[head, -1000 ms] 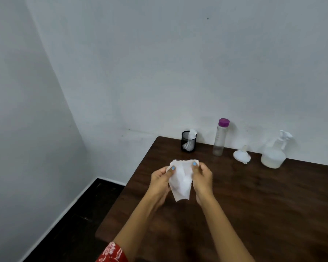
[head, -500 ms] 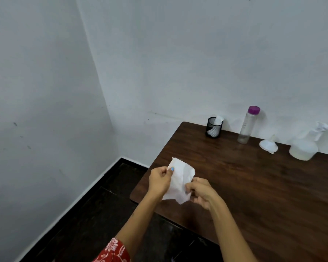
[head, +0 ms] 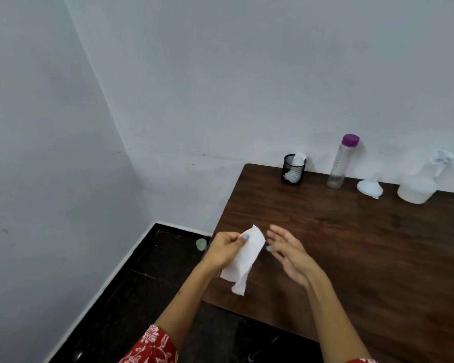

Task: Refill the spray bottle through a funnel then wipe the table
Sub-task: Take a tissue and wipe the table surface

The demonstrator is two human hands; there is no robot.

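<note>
Only the left hand [head: 224, 248] pinches the tissue [head: 244, 260]; right hand [head: 288, 254] open, spray bottle [head: 418, 188] blurred.

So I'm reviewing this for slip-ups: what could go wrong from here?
The left hand pinches the white paper tissue by one corner, at the dark wooden table edge; it could slip to the floor. Wiping toward the wall might knock over the tall clear bottle with the purple cap or the white plastic funnel.

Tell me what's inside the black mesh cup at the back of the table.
The black mesh cup holds white tissue: one piece pokes above the rim and more shows through the mesh. Anything beneath the tissue is hidden.
</note>
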